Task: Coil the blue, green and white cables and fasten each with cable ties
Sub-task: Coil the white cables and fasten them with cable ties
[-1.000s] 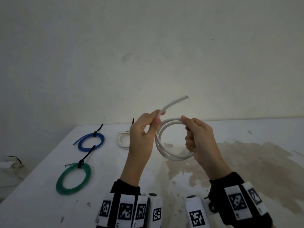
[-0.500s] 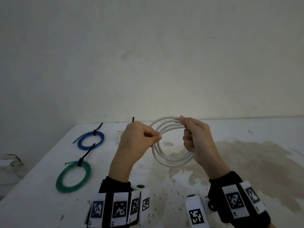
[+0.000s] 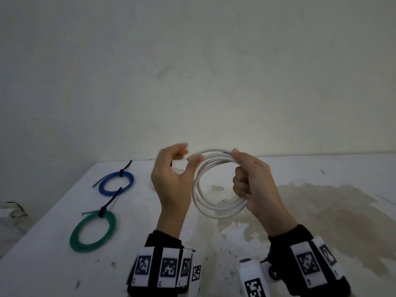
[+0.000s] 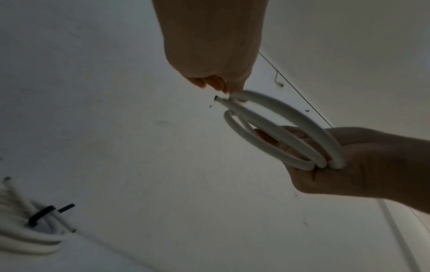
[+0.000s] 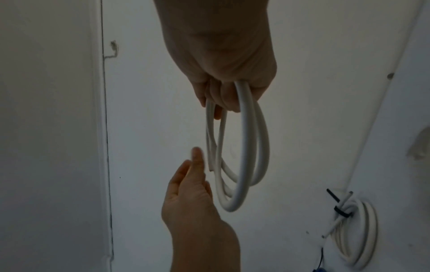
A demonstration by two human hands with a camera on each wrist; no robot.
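My right hand (image 3: 246, 174) grips a white cable coil (image 3: 214, 213) of about three loops and holds it upright above the table. In the right wrist view the coil (image 5: 242, 165) hangs from my curled fingers. My left hand (image 3: 186, 156) is at the coil's upper left with its fingers spread, its thumb touching the top loop. Its fingertips (image 4: 216, 85) are at the cable's cut end (image 4: 218, 100). A blue coil (image 3: 131, 181) and a green coil (image 3: 85, 247), each with a black tie, lie at the left.
A second white coil (image 5: 363, 230) bound with a black tie lies on the white table (image 3: 53, 264) behind my left hand. A brown stain (image 3: 332, 211) covers the table's right side. A plain wall stands close behind.
The free cable end that stuck up a second ago now lies in the coil. My left hand, pinching the loops half a second ago, has spread its fingers.
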